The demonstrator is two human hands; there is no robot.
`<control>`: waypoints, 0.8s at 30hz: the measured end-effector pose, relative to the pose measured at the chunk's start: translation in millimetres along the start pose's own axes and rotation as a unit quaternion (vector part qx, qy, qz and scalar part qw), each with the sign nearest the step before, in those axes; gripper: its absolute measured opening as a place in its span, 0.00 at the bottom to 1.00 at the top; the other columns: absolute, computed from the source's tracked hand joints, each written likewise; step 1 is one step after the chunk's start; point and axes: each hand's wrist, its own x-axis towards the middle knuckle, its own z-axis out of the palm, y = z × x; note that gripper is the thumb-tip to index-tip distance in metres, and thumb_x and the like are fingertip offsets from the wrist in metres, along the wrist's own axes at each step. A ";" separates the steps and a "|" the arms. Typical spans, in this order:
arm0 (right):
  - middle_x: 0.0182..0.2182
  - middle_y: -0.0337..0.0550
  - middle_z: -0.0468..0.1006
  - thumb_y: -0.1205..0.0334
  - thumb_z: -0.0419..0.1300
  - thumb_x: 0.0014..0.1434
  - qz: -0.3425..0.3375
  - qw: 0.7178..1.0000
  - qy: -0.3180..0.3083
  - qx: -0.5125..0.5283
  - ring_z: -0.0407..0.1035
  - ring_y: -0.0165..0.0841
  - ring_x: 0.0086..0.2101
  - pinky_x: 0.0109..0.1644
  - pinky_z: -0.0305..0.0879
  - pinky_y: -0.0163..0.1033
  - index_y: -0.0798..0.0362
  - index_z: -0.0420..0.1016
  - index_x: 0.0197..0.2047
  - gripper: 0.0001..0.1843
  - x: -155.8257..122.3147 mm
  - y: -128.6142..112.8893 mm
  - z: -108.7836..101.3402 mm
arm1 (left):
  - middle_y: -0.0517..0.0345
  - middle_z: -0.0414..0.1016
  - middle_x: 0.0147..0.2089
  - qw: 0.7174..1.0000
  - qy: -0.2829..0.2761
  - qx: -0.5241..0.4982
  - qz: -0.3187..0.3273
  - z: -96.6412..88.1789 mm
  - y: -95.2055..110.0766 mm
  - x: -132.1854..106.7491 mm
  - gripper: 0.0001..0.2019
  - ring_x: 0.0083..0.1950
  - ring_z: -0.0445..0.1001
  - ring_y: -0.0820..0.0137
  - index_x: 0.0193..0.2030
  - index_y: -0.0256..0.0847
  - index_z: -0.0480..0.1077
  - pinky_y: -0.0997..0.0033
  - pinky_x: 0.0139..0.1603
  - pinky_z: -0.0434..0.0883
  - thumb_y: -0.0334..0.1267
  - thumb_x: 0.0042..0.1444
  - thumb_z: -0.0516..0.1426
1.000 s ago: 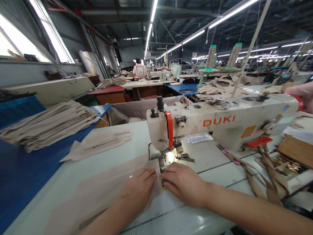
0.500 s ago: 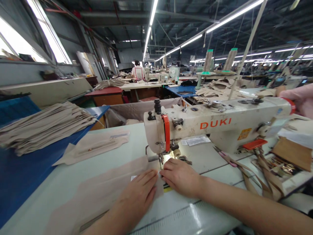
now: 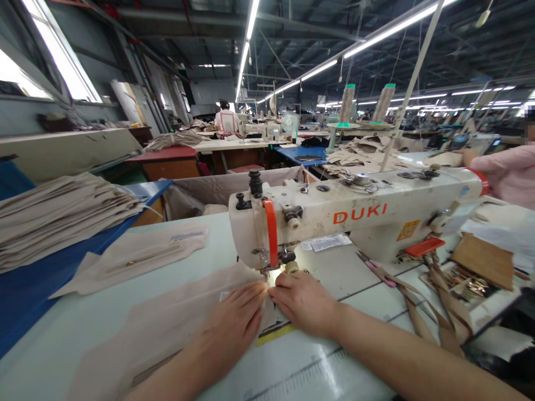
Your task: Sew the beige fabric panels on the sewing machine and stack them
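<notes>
Beside the needle area of a white sewing machine (image 3: 359, 206), my left hand (image 3: 232, 317) lies flat on a beige fabric panel (image 3: 167, 312), fingers stretched toward the presser foot. My right hand (image 3: 307, 301) is closed at the panel's edge, its curled fingers pinching the cloth near the left fingertips. A small white label (image 3: 224, 296) shows on the panel by my left hand. The panel spreads left over the table, with a dark zipper slot (image 3: 154, 367) near my left forearm. The lit presser foot is partly hidden behind my fingers.
Another beige panel with a zipper (image 3: 137, 259) lies to the left, near a fabric stack (image 3: 62, 214) on a blue table. Right of the machine are scissors (image 3: 376, 270), fabric strips (image 3: 447, 303) and a tray of metal parts (image 3: 472, 287). A person in pink (image 3: 510, 172) is at far right.
The view has shifted slightly, so the machine sits further left. My right fingers are more curled at the cloth edge. Both hands stay by the presser foot.
</notes>
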 end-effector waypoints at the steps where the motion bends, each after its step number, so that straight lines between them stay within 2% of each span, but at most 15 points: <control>1: 0.34 0.44 0.74 0.67 0.55 0.65 0.003 1.000 -0.001 0.002 0.64 0.35 0.36 0.41 0.60 0.38 0.56 0.74 0.40 0.07 -0.1 0.0 0.0 | 0.50 0.79 0.48 1.000 0.000 -0.002 0.001 -0.4 -0.3 0.9 0.16 0.50 0.77 0.66 0.51 0.37 0.72 0.65 0.52 0.75 0.34 0.62 0.47; 7: 0.35 0.44 0.74 0.67 0.54 0.65 0.013 1.000 -0.006 0.008 0.64 0.34 0.36 0.41 0.59 0.38 0.55 0.73 0.40 0.07 -0.2 0.7 -0.1 | 0.47 0.79 0.49 1.000 0.003 0.001 0.014 0.0 -3.6 3.6 0.16 0.50 0.77 0.64 0.51 0.33 0.72 0.64 0.52 0.75 0.34 0.63 0.47; 15: 0.36 0.43 0.73 0.67 0.53 0.65 0.007 1.000 0.012 -0.006 0.64 0.35 0.37 0.41 0.58 0.39 0.54 0.72 0.40 0.06 -0.1 1.6 2.9 | 0.49 0.78 0.52 0.999 -0.010 -0.032 -0.011 3.4 -6.1 3.4 0.17 0.52 0.76 0.63 0.52 0.37 0.73 0.62 0.54 0.75 0.37 0.64 0.47; 24: 0.36 0.43 0.73 0.67 0.53 0.66 0.013 1.000 -0.001 -0.004 0.64 0.35 0.37 0.40 0.57 0.39 0.55 0.72 0.39 0.07 0.6 1.0 2.3 | 0.50 0.78 0.52 0.999 -0.023 -0.042 -0.009 2.9 -7.4 3.6 0.17 0.53 0.75 0.64 0.53 0.39 0.72 0.62 0.56 0.73 0.36 0.64 0.47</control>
